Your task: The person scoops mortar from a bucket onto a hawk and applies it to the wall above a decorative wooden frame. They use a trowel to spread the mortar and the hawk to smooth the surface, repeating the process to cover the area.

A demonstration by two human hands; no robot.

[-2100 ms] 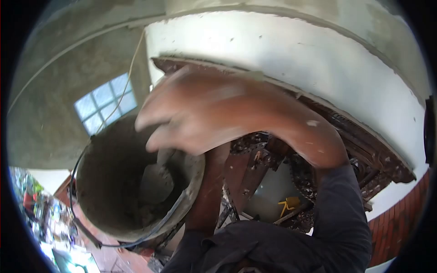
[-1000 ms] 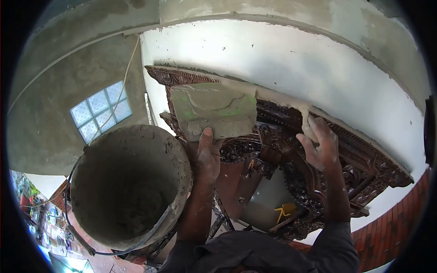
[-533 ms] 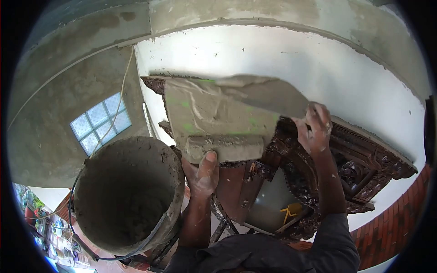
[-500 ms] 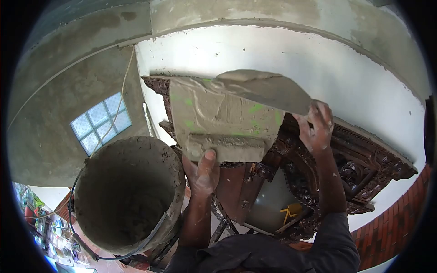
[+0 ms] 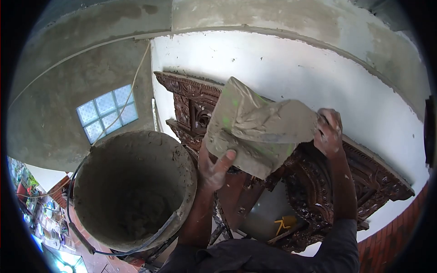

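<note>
My left hand grips the handle of a plaster-covered board, its thumb lying on the near side. The board is tilted, with green patches showing through wet grey plaster. My right hand is closed at the right end of a broad flat trowel. Grey plaster covers much of the trowel's face, and its blade lies over the board's upper right part. Left of my left hand stands a large bucket, smeared inside with grey plaster and holding some at the bottom.
Dark carved woodwork extends behind and below the board. Beyond it is a white wall, with a grey plastered wall and glass-block window at left. A cable hangs there. Yellow marking shows below.
The board has moved right and tilted, with its right side lower. The trowel has turned, showing its plaster-covered face, and my right hand has shifted slightly right and down.
</note>
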